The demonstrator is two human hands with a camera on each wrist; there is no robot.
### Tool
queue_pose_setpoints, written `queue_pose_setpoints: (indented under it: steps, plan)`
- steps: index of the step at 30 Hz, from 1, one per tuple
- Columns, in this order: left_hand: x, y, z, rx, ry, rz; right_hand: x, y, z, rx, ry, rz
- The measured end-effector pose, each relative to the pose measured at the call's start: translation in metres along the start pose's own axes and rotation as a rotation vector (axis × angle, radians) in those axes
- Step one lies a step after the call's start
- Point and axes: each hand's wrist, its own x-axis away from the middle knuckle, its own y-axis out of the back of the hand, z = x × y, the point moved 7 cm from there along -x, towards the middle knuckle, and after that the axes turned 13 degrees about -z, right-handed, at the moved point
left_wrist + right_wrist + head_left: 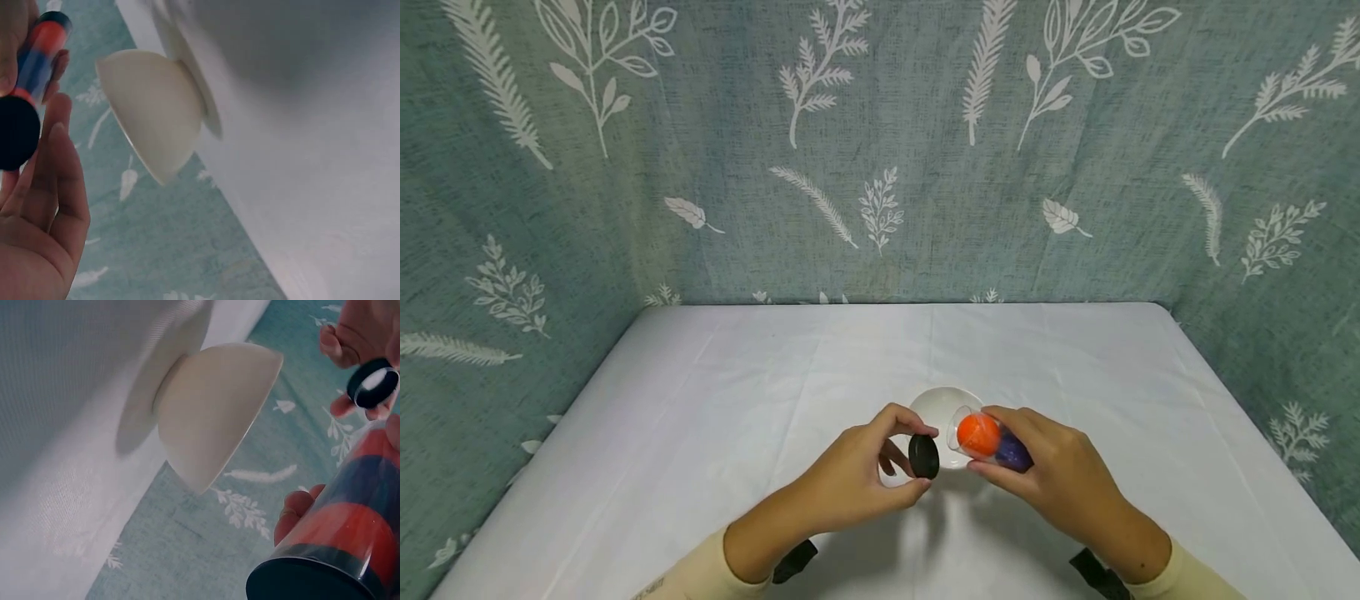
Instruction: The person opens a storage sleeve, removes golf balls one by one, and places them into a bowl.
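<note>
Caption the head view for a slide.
Left hand pinches a black lid; right hand grips a clear tube near a white bowl.

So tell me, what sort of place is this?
Probably an indoor tabletop work nook, screened off, though the wider room is out of view. A green leaf-print curtain hangs behind and along both sides of a table covered in white.

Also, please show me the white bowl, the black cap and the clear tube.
White bowl (215,406), right wrist view: outer wall.
Black cap (17,132), left wrist view: flat face.
Clear tube (355,503), right wrist view: side wall.
</note>
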Motion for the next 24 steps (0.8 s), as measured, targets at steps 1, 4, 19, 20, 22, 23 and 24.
queue_pose_setpoints:
  steps: [1, 4, 19, 20, 22, 23, 24]
  plan:
    - [0.001, 0.000, 0.001, 0.002, 0.011, 0.007, 0.000, 0.000, -0.001, 0.001, -0.003, 0.003]
    - [0.004, 0.000, 0.004, -0.003, 0.045, 0.025, 0.000, 0.001, -0.001, -0.001, -0.005, 0.007]
    - [0.017, -0.018, 0.029, 0.022, 0.172, 0.248, -0.002, 0.004, -0.003, 0.017, -0.027, 0.030]
    - [0.018, -0.019, 0.031, 0.021, 0.185, 0.261, -0.002, 0.004, -0.003, 0.017, -0.029, 0.034]
    - [0.020, -0.022, 0.035, 0.018, 0.210, 0.289, -0.001, 0.003, -0.004, 0.017, -0.034, 0.041]
    - [0.021, -0.023, 0.037, 0.012, 0.219, 0.303, -0.001, 0.003, -0.004, 0.016, -0.037, 0.045]
    - [0.022, -0.024, 0.038, 0.004, 0.222, 0.317, -0.001, 0.003, -0.004, 0.019, -0.042, 0.051]
